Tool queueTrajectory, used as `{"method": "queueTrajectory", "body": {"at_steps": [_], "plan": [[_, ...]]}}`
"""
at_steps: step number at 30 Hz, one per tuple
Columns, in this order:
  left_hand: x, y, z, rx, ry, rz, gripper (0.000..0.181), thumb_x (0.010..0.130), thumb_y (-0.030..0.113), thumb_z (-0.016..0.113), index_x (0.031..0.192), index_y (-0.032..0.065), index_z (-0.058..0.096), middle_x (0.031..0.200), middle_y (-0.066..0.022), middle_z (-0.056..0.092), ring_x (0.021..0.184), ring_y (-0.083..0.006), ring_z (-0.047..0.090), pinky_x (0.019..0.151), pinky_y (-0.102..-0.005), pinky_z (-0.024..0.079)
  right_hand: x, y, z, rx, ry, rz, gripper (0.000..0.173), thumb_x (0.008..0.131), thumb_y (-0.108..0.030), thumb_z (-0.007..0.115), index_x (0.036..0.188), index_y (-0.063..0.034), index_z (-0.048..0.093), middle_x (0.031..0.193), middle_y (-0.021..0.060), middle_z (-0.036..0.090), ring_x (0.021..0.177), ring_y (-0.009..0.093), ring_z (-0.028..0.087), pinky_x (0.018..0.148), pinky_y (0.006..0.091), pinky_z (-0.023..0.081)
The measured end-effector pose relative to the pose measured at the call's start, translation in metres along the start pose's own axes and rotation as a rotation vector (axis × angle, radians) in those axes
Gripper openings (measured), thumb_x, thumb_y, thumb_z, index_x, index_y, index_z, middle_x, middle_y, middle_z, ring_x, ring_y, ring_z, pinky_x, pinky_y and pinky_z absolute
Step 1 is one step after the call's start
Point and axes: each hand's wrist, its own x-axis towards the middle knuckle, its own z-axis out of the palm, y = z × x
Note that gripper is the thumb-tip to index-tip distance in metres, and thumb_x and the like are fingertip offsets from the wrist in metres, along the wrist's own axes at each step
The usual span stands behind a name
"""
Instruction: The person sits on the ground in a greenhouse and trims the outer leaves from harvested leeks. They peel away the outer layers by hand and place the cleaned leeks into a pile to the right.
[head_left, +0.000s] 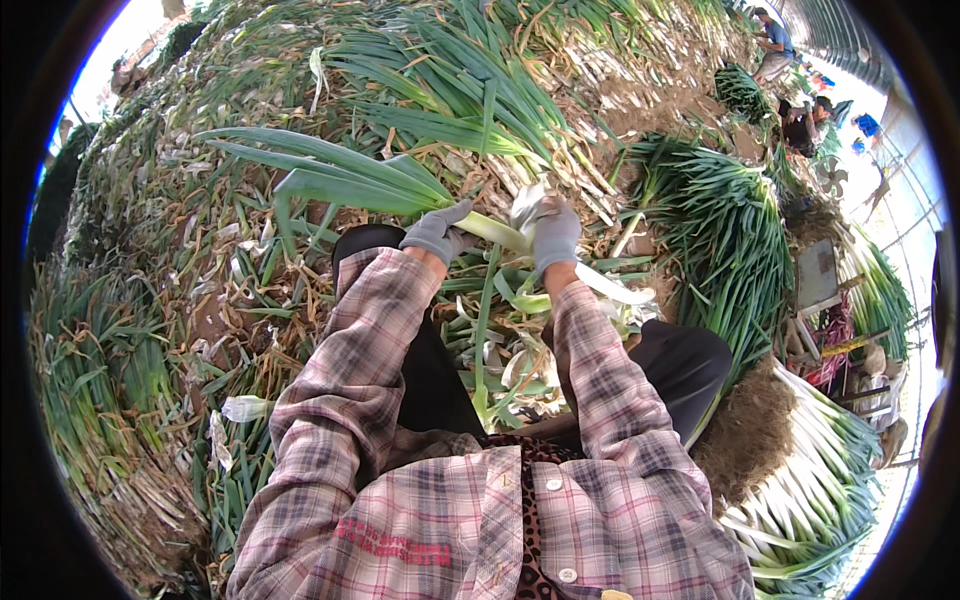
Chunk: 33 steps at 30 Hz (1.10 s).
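A large green onion (375, 184) lies crosswise above my knees, its green leaves fanning to the left. My left hand (441, 231), in a grey glove, is closed around the stem where the leaves begin. Farther along the pale stem (491, 229), my gloved right hand (553, 229) grips the white end and a loose, blurred piece of its outer layer (527, 204). A white strip (616, 286) shows just below the right hand. Whether it is joined to the stem is hidden by that hand.
Peeled green onions (802, 480) lie stacked at the lower right, roots towards me. Another green bundle (724, 225) stands right of my knee. Unpeeled green onions (457, 82) lie ahead, more (112, 390) at left. Leaf scraps (517, 367) cover the ground. Two people (776, 45) are at the far right.
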Motion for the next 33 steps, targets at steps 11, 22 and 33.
{"method": "queueTrajectory", "body": {"at_steps": [11, 22, 33], "plan": [[-0.011, 0.009, 0.001, -0.154, -0.269, 0.154, 0.022, 0.075, -0.012, 0.051, 0.091, 0.0015, 0.049, 0.094, -0.014, 0.057, 0.094, -0.0303, 0.055, 0.088, -0.0453, 0.044, -0.002, -0.019, -0.095, -0.373, -0.357, -0.692, 0.027, 0.085, -0.023, 0.044, 0.109, -0.011, 0.047, 0.068, 0.0186, 0.056, 0.061, 0.032, 0.058, 0.058, 0.0391, 0.045], [-0.026, 0.034, -0.005, -0.058, -0.515, 0.327, 0.026, 0.072, -0.011, 0.054, 0.093, 0.0046, 0.052, 0.097, -0.0106, 0.056, 0.104, -0.027, 0.05, 0.095, -0.0405, 0.037, 0.059, 0.019, -0.305, -1.309, -0.171, -0.37, 0.012, 0.077, -0.021, 0.054, 0.087, -0.0145, 0.058, 0.077, 0.0114, 0.053, 0.074, 0.031, 0.054, 0.063, 0.0394, 0.043], [-0.04, 0.031, -0.003, 0.055, -0.677, 0.339, 0.029, 0.072, -0.009, 0.055, 0.097, 0.0061, 0.051, 0.093, -0.0075, 0.056, 0.102, -0.0267, 0.05, 0.094, -0.0512, 0.035, 0.053, 0.008, -0.236, -0.955, -0.082, -0.581, 0.018, 0.076, -0.016, 0.051, 0.092, -0.016, 0.06, 0.084, 0.0115, 0.055, 0.076, 0.031, 0.057, 0.066, 0.0386, 0.046]]}}
